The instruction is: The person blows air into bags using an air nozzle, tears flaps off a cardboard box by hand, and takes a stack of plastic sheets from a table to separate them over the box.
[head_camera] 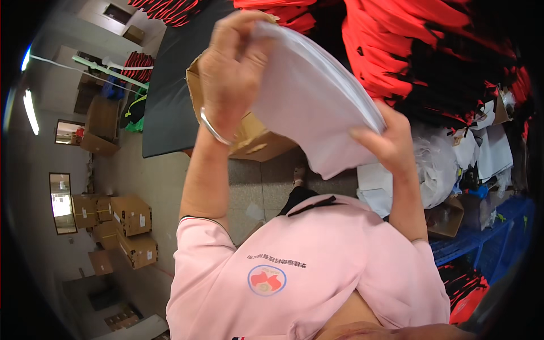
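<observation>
A sheaf of thin whitish sheets [310,97] spans the space between my hands, bent along its upper edge; whether it is paper or plastic film I cannot tell. My left hand [238,59], blurred, with a metal bangle [214,129] at the wrist, grips the sheaf's upper left corner. At the lower right edge my right hand [384,136] pinches it, thumb on the near face and fingers behind. Below the sheaf and behind my left wrist is an open cardboard box [265,146], partly hidden.
Red and black garments [378,55] lie piled ahead and to the right, beside a dark tabletop [168,93]. Clear plastic wrapping [431,170] and white sheets [376,185] are near my right arm, above a blue plastic pallet or rack [488,250]. Cartons [131,214] stand at far left.
</observation>
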### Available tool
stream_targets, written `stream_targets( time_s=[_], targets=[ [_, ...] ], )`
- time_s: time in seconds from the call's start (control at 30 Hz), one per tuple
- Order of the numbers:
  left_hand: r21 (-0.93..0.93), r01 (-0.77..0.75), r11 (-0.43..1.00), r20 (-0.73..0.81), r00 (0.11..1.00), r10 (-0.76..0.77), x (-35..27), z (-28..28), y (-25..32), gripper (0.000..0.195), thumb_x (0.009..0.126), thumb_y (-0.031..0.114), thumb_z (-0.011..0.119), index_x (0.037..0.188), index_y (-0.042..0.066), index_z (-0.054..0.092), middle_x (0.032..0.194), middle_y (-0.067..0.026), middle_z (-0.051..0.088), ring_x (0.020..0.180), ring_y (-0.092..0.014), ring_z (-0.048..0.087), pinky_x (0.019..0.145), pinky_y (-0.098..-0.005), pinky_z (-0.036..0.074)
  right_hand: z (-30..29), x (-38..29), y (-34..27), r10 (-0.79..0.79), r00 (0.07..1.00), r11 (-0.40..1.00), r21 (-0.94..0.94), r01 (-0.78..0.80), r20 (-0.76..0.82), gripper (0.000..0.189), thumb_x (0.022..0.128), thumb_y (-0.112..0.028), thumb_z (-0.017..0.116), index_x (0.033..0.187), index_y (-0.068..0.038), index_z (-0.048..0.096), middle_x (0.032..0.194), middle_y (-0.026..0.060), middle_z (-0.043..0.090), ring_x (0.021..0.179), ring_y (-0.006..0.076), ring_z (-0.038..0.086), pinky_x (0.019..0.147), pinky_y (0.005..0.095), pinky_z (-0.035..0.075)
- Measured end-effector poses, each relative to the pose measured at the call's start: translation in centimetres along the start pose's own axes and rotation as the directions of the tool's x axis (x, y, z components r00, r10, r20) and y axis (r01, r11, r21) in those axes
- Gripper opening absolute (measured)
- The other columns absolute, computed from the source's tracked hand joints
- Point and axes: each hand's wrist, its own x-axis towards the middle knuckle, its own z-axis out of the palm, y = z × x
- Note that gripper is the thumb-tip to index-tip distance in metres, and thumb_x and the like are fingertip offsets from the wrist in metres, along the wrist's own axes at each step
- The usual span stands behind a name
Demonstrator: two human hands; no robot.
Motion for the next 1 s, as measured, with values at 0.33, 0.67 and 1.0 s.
stream_targets(
  time_s=[0.33,0.67,1.0],
  targets=[
    [-0.684,0.727,0.06,0.451,0.486,-0.749,-11.0,-3.5,-12.9,0.067,0.086,0.04,0.06,0.135,0.005,0.032,0.128,-0.0102,0.046,0.119,-0.022,0.042,0.102,-0.0346,0.029,14.8,12.8,5.7,-0.112,0.986,0.892,-0.425,0.153,0.121,0.023,0.074,-0.02,0.066,0.082,0.0,0.057,0.072,0.0196,0.058,0.067,0.0382,0.055,0.06,0.0404,0.045],
    [-0.843,0.468,-0.265,0.492,0.472,-0.732,-12.5,-2.9,-14.5,0.055,0.086,0.034,0.06,0.129,0.006,0.038,0.12,-0.01,0.05,0.111,-0.022,0.049,0.096,-0.0366,0.041,20.9,11.3,4.6,-0.119,0.859,0.748,-0.524,0.407,0.497,0.018,0.073,-0.017,0.065,0.073,-0.003,0.053,0.069,0.0149,0.058,0.067,0.0336,0.057,0.058,0.0415,0.045],
    [-0.942,0.223,-0.252,0.336,0.558,-0.759,-13.5,-2.5,-12.5,0.059,0.089,0.052,0.045,0.127,0.007,0.042,0.122,-0.0105,0.051,0.111,-0.025,0.05,0.095,-0.0392,0.042,20.6,10.1,2.4,-0.426,0.748,0.612,-0.447,0.653,0.51,0.02,0.069,-0.015,0.07,0.077,-0.006,0.053,0.064,0.0093,0.055,0.059,0.0281,0.056,0.052,0.0374,0.043]
  ],
)
